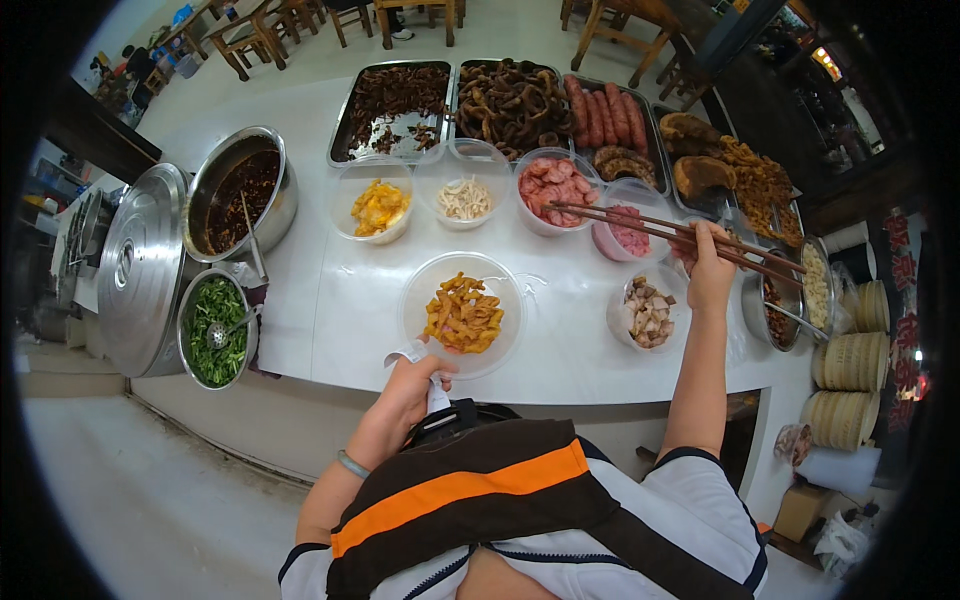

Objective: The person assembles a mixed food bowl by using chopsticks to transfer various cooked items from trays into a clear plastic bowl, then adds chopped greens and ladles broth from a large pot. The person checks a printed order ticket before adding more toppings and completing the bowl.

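My right hand (708, 262) grips long brown chopsticks (620, 218), whose tips reach over a clear plastic tub of pink sliced meat (556, 183). Below them is another tub with pink meat (628, 236). My left hand (404, 392) is closed on a white paper slip (437, 398), its fingers at the near rim of a clear round bowl holding yellow-brown strips (463, 314). Whether the fingers also grip that bowl is hard to see. Beyond it stand a tub of orange-yellow pieces (381, 207) and a tub of pale shreds (466, 199). Chopped meat (650, 310) fills a tub near my right forearm.
Metal trays of dark shreds (395, 105), brown cooked pieces (510, 105) and sausages (606, 115) line the far side. At left stand a pot of dark sauce (240, 200), chopped greens (214, 335) and a lidded steel pot (140, 270). Stacked containers (850, 360) are at right.
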Action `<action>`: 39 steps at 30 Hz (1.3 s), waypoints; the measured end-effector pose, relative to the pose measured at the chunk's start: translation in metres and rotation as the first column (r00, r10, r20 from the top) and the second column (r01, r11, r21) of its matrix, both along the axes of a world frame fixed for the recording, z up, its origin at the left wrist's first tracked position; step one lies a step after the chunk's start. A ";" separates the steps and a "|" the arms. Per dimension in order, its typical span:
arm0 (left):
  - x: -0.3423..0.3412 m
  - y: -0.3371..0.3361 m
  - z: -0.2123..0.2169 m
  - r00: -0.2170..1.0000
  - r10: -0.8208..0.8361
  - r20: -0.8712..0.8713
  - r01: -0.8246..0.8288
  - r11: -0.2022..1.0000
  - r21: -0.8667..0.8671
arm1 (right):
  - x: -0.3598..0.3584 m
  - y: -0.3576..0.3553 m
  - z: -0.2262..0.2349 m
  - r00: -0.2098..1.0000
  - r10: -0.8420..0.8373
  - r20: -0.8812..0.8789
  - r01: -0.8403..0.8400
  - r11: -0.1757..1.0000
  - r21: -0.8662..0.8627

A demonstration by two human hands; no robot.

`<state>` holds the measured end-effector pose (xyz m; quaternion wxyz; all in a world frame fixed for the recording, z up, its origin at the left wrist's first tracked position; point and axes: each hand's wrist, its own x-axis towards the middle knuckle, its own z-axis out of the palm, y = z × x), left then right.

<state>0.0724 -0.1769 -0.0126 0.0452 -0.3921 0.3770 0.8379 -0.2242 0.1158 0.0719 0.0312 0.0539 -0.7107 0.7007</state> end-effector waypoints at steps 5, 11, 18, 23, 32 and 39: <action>-0.005 0.011 0.005 0.999 -0.008 -0.033 0.006 0.999 -0.048 | -0.010 0.003 -0.004 0.999 0.040 -0.014 -0.040 0.998 -0.046; -0.003 0.018 0.012 1.000 -0.001 0.013 0.002 0.997 -0.072 | -0.015 0.006 -0.008 1.000 0.027 0.001 -0.027 0.999 -0.032; -0.001 0.022 0.009 0.999 0.011 0.032 -0.009 0.998 -0.067 | -0.009 -0.004 -0.011 0.985 0.061 -0.159 -0.049 0.996 0.079; -0.004 0.024 0.003 1.000 0.011 -0.009 -0.011 0.998 -0.061 | -0.004 -0.013 -0.013 0.959 0.080 -0.271 -0.033 0.984 0.173; -0.009 0.029 0.004 1.000 0.027 -0.007 -0.027 0.999 -0.034 | 0.002 -0.009 -0.022 0.974 0.043 -0.223 -0.023 0.995 0.094; -0.013 0.032 0.003 0.999 0.040 0.032 -0.038 0.998 -0.043 | 0.001 -0.004 -0.028 0.968 0.003 -0.249 0.017 0.997 0.080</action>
